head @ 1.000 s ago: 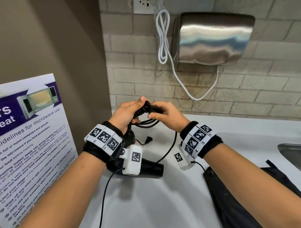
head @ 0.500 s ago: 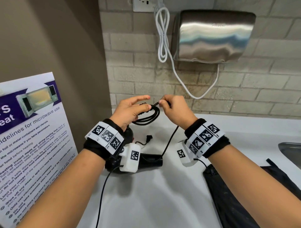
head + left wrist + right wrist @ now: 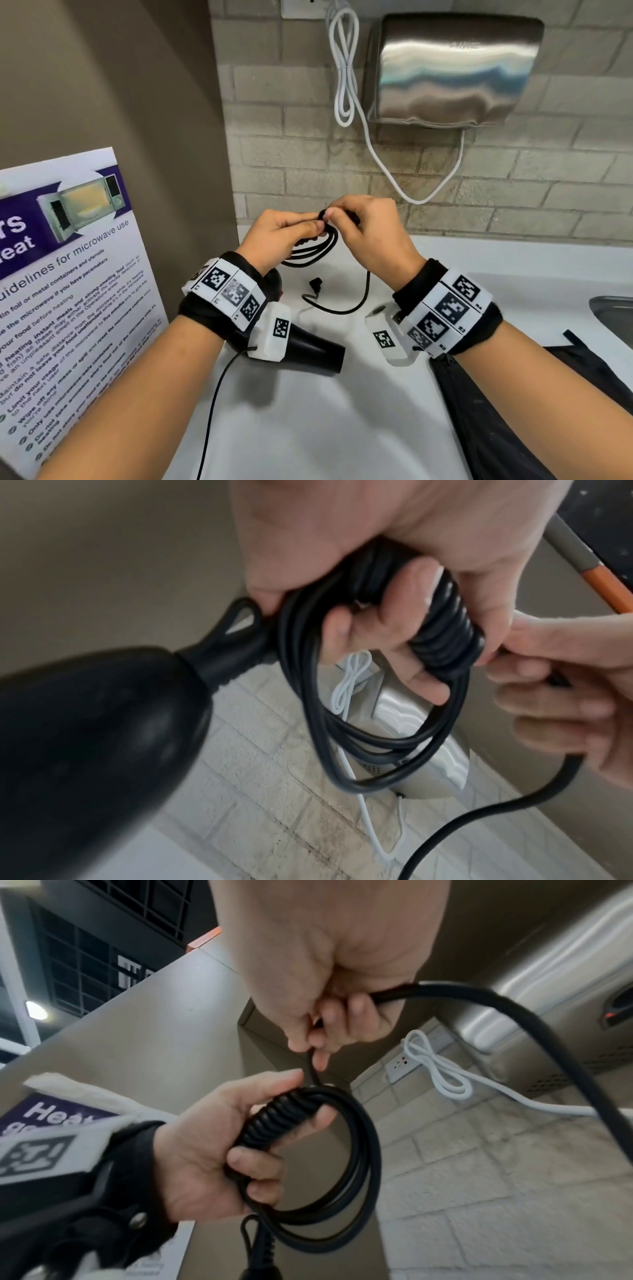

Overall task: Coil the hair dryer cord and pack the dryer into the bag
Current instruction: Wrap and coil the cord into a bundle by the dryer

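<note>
My left hand (image 3: 308, 229) grips the coiled black cord (image 3: 308, 255), fingers through the loops (image 3: 342, 737). Several tight turns (image 3: 445, 631) wrap the bundle by the thumb. My right hand (image 3: 337, 216) pinches the loose cord right against that wrap, in the right wrist view too (image 3: 313, 1053). From it the free length (image 3: 366, 291) drops to the counter and ends at the plug (image 3: 313, 284). The black hair dryer (image 3: 308, 349) sits below my left wrist, partly hidden by it. A black bag (image 3: 513, 411) lies flat under my right forearm.
A laminated microwave poster (image 3: 75, 291) leans at the left. On the brick wall hang a steel hand dryer (image 3: 452, 68) and its white cable (image 3: 346, 68). A steel sink edge (image 3: 613, 315) shows at the right. The counter (image 3: 325, 428) is white.
My right hand swung back in against the left, carrying the cord round the bundle. My left forefinger, raised half a second ago, has closed down onto the coil.
</note>
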### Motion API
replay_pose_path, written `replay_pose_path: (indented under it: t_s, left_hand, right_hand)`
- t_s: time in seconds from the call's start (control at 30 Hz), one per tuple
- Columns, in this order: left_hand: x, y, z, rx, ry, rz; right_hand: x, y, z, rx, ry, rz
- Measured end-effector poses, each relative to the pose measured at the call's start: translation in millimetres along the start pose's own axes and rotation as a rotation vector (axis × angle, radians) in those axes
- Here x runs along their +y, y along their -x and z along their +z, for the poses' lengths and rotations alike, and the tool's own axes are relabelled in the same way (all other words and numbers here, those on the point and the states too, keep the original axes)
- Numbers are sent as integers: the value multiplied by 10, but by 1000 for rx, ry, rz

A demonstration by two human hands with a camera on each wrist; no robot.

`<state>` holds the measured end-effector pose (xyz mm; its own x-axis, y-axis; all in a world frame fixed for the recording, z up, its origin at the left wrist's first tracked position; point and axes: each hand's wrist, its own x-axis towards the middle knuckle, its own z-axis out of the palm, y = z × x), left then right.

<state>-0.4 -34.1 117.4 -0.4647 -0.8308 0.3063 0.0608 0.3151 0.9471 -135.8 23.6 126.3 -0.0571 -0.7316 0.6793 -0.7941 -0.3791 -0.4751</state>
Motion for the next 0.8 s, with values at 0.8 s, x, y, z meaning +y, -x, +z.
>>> replay_pose_path:
  t_s: [0.8]
  left_hand:
    - [-25,-61,-56,-23,96,-87]
  right_hand:
    - [1225,466,1184,-1012,492,136]
